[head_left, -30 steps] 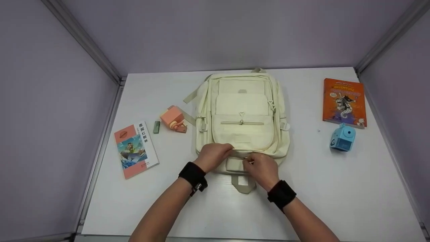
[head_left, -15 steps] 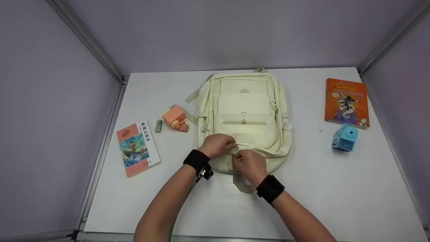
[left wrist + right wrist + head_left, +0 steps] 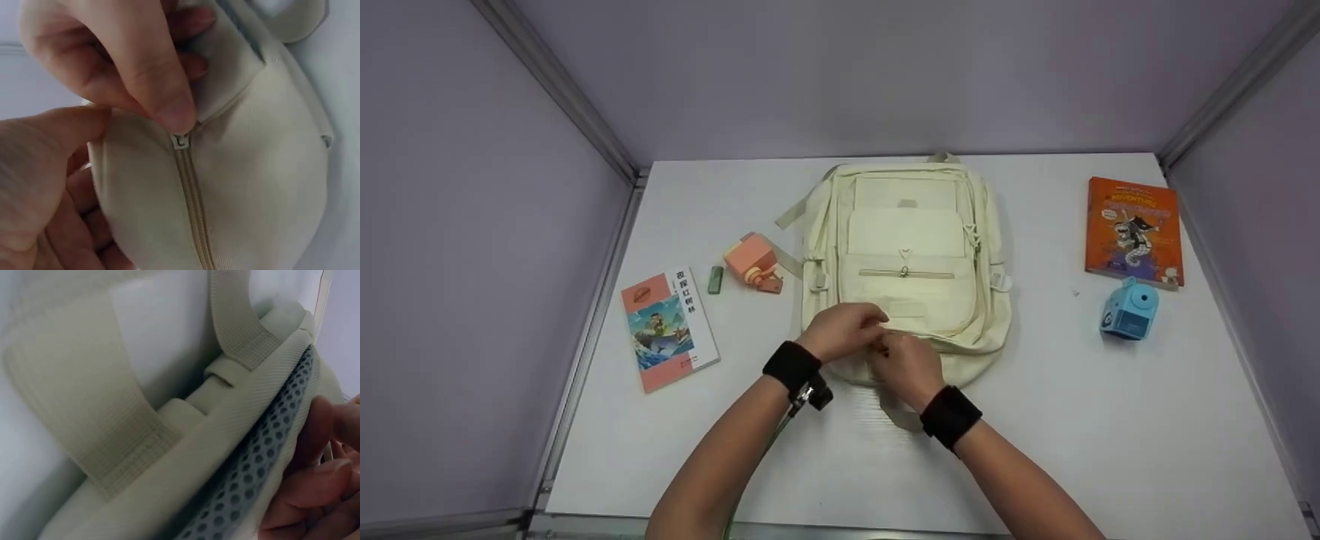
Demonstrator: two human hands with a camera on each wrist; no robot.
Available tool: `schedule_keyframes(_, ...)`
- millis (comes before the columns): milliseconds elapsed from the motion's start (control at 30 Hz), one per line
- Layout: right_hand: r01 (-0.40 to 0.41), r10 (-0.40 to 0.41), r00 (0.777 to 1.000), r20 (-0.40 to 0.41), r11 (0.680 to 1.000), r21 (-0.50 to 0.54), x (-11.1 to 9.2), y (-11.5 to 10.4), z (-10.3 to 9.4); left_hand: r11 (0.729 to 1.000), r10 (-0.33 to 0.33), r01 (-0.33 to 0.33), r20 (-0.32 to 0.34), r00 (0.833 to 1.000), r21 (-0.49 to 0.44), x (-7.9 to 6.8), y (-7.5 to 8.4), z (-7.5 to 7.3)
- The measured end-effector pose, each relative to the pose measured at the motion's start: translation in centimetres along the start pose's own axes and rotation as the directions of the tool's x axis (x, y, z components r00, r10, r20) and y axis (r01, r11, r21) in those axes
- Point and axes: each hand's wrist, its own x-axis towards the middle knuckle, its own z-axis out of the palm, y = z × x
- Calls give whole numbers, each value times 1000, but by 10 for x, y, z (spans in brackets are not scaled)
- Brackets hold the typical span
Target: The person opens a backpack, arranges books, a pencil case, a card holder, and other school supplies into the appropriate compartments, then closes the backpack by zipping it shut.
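Note:
A cream backpack [image 3: 906, 232] lies on its back, with its top end and grab handle [image 3: 898, 411] nearest me. My left hand [image 3: 844, 330] pinches fabric at that near edge, thumb against the cloth beside the zip [image 3: 196, 219]. Right beside it, my right hand [image 3: 913, 367] pinches the zipper pull [image 3: 180, 142], its thumb covering most of the tab. Below the pull in the left wrist view, the zip's teeth are joined. In the right wrist view, a gap along the edge bares grey mesh lining [image 3: 247, 467] next to my right fingers [image 3: 315, 486].
Left of the backpack lie a pink-and-white book [image 3: 669, 330], a small green block [image 3: 715, 280] and a pink pencil sharpener [image 3: 754, 261]. An orange book [image 3: 1134, 231] and a blue pencil sharpener [image 3: 1129, 310] are at the right. Walls enclose the white table [image 3: 840, 480].
My right hand has moved left along the bag's near edge, up to my left hand, still pinching the pull. My left hand has moved slightly right and away from me.

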Motion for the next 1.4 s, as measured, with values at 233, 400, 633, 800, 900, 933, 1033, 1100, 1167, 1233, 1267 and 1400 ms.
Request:
schedule_keyframes(233, 0, -1, 1000, 17, 1000, 13, -5, -1, -4, 989, -88, 60, -204, 975, -138, -61, 4, 19)
schedule_keyframes(400, -11, 11, 1000, 6, 1000, 16, -9, -3, -3, 760, -295, 258, 37, 955, -596, -68, -4, 38)
schedule_keyframes(633, -5, 3, 1000, 28, 998, 62, -15, -6, -2, 494, -337, 322, 164, 927, -807, -53, -6, 42)
schedule_keyframes(800, 71, -73, 997, 36, 996, 61, -24, -8, 0, 347, -360, 369, 241, 901, -863, -52, -8, 45)
schedule_keyframes(900, 170, -171, 985, 25, 985, 39, -27, -8, 0, 311, -377, 387, 261, 889, -868, -50, -8, 45)
schedule_keyframes(933, 206, -206, 978, 24, 978, 27, -28, -8, 0, 313, -380, 388, 260, 888, -867, -50, -9, 45)
schedule_keyframes(1033, 310, -309, 951, 22, 950, -24, -29, -9, -2, 318, -391, 403, 269, 880, -858, -47, -10, 45)
schedule_keyframes(1100, 370, -369, 929, 37, 927, -65, -28, -9, -5, 318, -394, 419, 283, 874, -850, -46, -11, 45)
schedule_keyframes(1167, 421, -418, 907, 49, 902, -97, -28, -9, -7, 324, -395, 433, 296, 870, -841, -45, -12, 44)
schedule_keyframes(1233, 459, -458, 888, 38, 881, -118, -29, -7, -9, 353, -395, 433, 288, 872, -829, -45, -13, 44)
schedule_keyframes(1267, 470, -472, 882, 15, 874, -124, -29, -5, -10, 371, -395, 428, 278, 876, -824, -45, -13, 44)
schedule_keyframes(1400, 474, -497, 857, -138, 864, -171, -25, 3, -14, 487, -382, 377, 197, 903, -787, -45, -15, 49)
